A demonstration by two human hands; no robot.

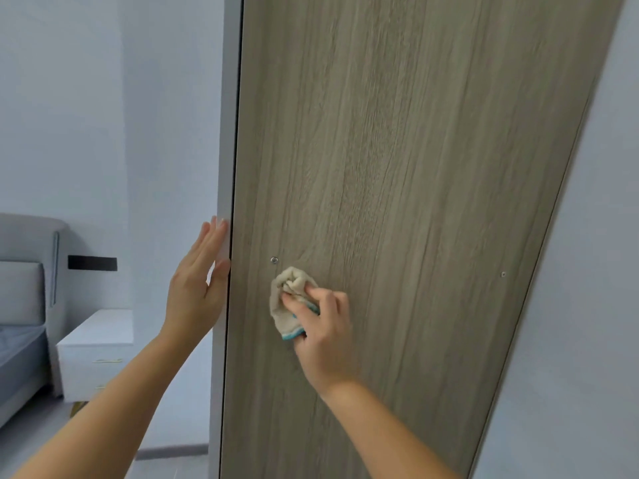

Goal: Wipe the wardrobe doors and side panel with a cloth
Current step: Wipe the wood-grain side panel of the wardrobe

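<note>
At far left stand a grey bed (17, 340) and a white nightstand (100, 347), well apart from the work. The left hand (195, 288) lies flat against the wardrobe's pale front edge (228, 133). Its fingers are straight and point up, so its grip is wide and holds nothing; it seems to brace the cabinet. To its right the wood-grain side panel (415, 167) fills the view.

The step in hand looks like wiping this panel. The cloth (288, 302), cream with a blue hem, is bunched and pressed to the wood just below a small metal fitting (274, 260). The right hand (325, 333) reaches up from below, and its grip is curled round the cloth. Next, steady pressure and long strokes are likely needed across the broad bare wood towards the small screw (503, 274) at right.
</note>
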